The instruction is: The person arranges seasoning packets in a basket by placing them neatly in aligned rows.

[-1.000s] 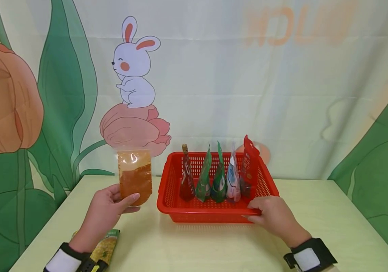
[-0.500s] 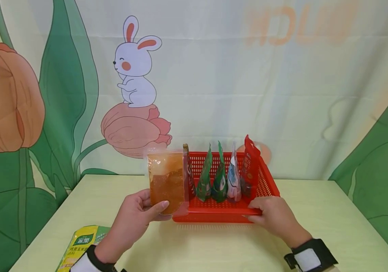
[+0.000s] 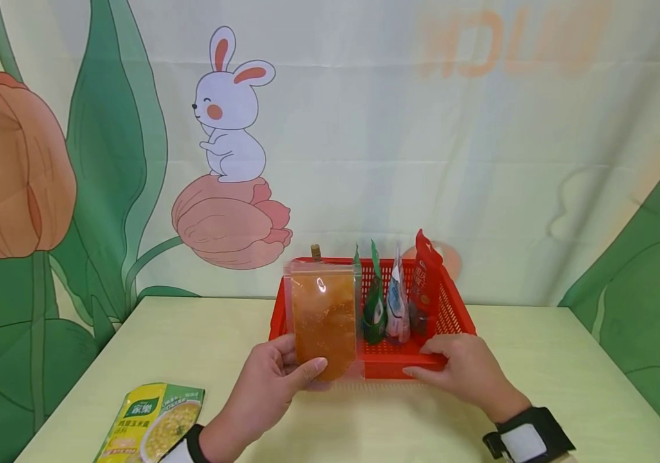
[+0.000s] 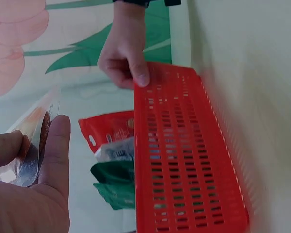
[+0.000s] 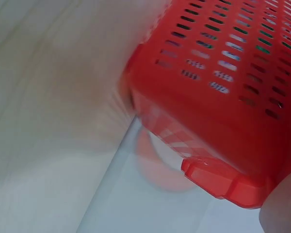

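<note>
My left hand [image 3: 263, 389] pinches a clear zip pouch of orange-brown powder [image 3: 325, 318] by its lower edge, thumb in front. The pouch stands upright in front of the left part of a red plastic basket [image 3: 390, 370], overlapping it in the head view. My right hand [image 3: 468, 366] grips the basket's front right rim. In the left wrist view, the pouch [image 4: 31, 141] shows edge-on between thumb and fingers. Inside the basket stand a green packet [image 3: 374, 315], a white-and-blue packet [image 3: 397, 308] and a red packet [image 3: 424, 283]. A corked bottle top [image 3: 315, 251] shows behind the pouch.
A yellow-and-green food packet [image 3: 153, 421] lies flat at the table's front left. Behind the pale table [image 3: 538, 373] hangs a curtain [image 3: 399, 141] printed with a rabbit and flowers.
My left hand has carried the powder pouch rightward from beside the basket to in front of it, uncovering the yellow packet. The right hand and basket have stayed nearly still.
</note>
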Action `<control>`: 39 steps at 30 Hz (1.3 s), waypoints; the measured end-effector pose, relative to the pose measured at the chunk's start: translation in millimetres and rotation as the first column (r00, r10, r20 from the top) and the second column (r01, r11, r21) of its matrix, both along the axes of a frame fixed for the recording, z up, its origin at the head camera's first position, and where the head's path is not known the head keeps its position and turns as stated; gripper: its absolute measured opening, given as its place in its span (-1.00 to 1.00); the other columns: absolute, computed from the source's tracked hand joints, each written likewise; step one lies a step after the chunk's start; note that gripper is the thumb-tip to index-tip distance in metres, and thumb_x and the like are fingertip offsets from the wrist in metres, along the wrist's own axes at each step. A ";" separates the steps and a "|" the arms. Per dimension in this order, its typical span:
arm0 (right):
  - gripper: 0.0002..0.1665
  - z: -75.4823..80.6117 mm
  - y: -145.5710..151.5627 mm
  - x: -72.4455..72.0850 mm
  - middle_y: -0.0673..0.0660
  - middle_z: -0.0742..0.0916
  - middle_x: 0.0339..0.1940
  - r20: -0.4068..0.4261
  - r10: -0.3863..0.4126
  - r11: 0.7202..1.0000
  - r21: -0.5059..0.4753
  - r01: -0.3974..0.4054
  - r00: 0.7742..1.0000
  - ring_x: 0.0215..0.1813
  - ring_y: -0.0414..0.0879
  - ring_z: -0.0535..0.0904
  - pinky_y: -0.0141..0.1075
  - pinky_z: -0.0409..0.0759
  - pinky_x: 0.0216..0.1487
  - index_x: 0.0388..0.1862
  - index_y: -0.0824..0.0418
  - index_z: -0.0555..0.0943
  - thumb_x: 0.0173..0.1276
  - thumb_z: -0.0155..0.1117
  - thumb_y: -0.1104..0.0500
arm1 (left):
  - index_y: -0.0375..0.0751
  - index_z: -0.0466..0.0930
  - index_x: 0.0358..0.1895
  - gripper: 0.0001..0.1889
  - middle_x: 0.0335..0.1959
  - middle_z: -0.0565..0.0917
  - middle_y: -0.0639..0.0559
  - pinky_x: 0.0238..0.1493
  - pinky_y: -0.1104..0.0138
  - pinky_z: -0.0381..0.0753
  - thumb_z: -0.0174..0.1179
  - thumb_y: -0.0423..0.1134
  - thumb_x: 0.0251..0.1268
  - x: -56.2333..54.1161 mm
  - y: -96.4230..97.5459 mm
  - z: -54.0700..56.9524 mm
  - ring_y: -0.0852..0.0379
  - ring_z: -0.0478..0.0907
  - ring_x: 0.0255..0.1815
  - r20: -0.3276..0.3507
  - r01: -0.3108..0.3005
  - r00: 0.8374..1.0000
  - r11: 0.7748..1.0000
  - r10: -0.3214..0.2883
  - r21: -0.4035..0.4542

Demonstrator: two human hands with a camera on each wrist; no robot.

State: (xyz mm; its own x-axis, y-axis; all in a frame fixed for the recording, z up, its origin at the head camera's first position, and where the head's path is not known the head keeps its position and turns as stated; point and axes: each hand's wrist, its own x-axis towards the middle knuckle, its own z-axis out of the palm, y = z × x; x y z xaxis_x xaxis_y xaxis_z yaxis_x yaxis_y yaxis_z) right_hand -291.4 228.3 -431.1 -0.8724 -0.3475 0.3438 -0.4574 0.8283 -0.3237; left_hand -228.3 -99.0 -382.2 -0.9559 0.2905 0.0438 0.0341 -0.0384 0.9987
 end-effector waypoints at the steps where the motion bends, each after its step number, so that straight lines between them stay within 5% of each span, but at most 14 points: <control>1: -0.63 1.5 -0.2 0.2 -0.15 0.80 -0.38 0.032 -0.004 1.000 -0.025 0.005 0.999 -0.27 -0.26 0.59 -0.37 0.69 -0.24 -0.30 -0.01 0.82 0.08 0.62 -0.23 | -0.35 0.49 0.33 -0.43 0.24 0.67 -0.26 -0.03 0.11 0.77 0.34 -0.16 0.33 1.1 2.3 -0.4 -0.11 0.73 0.13 0.003 0.011 1.000 1.000 -0.011 0.002; 5: -0.54 7.1 -1.2 0.9 -0.09 0.83 -0.28 0.126 -0.025 0.992 -0.119 0.040 0.992 -0.15 -0.17 0.61 -0.34 0.72 -0.24 -0.17 0.02 0.84 0.15 0.55 -0.27 | -0.33 0.47 0.36 -0.41 0.26 0.66 -0.24 -0.01 0.08 0.76 0.33 -0.15 0.34 4.8 10.4 -1.4 -0.13 0.73 0.14 0.026 0.051 0.998 0.999 -0.052 0.012; 11: -0.64 11.8 -5.5 4.9 -0.04 0.84 -0.16 0.143 0.001 0.957 -0.289 0.041 0.990 -0.09 -0.09 0.67 -0.32 0.76 -0.19 -0.03 0.05 0.81 0.36 0.42 -0.14 | -0.31 0.46 0.38 -0.40 0.26 0.67 -0.21 -0.03 0.11 0.77 0.32 -0.14 0.34 9.2 17.6 -3.2 -0.11 0.74 0.12 0.054 0.088 0.994 0.995 -0.090 0.038; 15: -0.68 15.0 -12.2 10.1 0.03 0.84 -0.08 0.150 0.073 0.883 -0.470 0.006 0.986 0.04 -0.03 0.68 -0.35 0.74 -0.07 0.00 0.09 0.79 0.47 0.32 -0.06 | -0.33 0.47 0.36 -0.42 0.24 0.68 -0.23 -0.02 0.11 0.77 0.33 -0.16 0.34 11.6 20.9 -4.4 -0.11 0.75 0.09 0.062 0.103 0.992 0.992 -0.108 0.073; 22: -0.63 29.0 -31.4 25.9 0.03 0.83 -0.01 0.217 0.280 0.688 -0.725 -0.038 0.935 -0.02 -0.08 0.80 -0.25 0.73 0.07 0.10 0.30 0.70 0.56 0.21 0.06 | -0.28 0.50 0.35 -0.45 0.22 0.70 -0.19 -0.03 0.14 0.77 0.34 -0.18 0.34 15.0 27.1 -6.8 -0.10 0.76 0.09 0.101 0.105 0.988 0.991 -0.113 0.082; 26: -0.63 36.3 -40.8 35.4 -0.12 0.83 -0.07 0.176 0.344 0.639 -0.764 -0.092 0.922 -0.07 -0.08 0.79 -0.25 0.74 0.04 0.12 0.43 0.65 0.59 0.13 0.17 | -0.28 0.50 0.36 -0.45 0.22 0.70 -0.19 -0.02 0.14 0.77 0.33 -0.18 0.35 16.2 29.8 -8.8 -0.10 0.76 0.09 0.106 0.115 0.987 0.989 -0.124 0.094; 30: -0.63 40.4 -48.7 43.0 -0.18 0.82 -0.05 0.155 0.377 0.620 -0.775 -0.124 0.913 -0.06 -0.08 0.77 -0.25 0.74 0.04 0.13 0.45 0.64 0.59 0.12 0.19 | -0.28 0.50 0.35 -0.46 0.21 0.70 -0.19 -0.03 0.14 0.77 0.33 -0.18 0.35 16.9 31.9 -11.4 -0.10 0.76 0.08 0.112 0.115 0.986 0.989 -0.126 0.097; 39: -0.73 43.9 -60.0 53.1 -0.04 0.82 -0.01 0.055 0.485 0.526 -0.816 -0.241 0.873 0.04 0.04 0.72 -0.18 0.75 0.06 0.07 0.40 0.68 0.51 0.23 0.27 | -0.27 0.52 0.34 -0.47 0.20 0.71 -0.18 -0.05 0.14 0.78 0.34 -0.18 0.34 18.7 32.5 -12.9 -0.11 0.76 0.07 0.105 0.111 0.987 0.989 -0.121 0.101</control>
State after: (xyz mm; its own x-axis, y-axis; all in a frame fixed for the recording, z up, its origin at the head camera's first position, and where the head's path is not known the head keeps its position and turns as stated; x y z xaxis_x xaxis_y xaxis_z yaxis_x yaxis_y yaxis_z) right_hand -238.3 168.3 -387.1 -0.8236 -0.3658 0.4334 -0.4613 -0.0126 -0.8872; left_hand -209.6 -66.5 -395.0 -0.9165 0.3992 -0.0276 -0.0864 -0.1302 0.9877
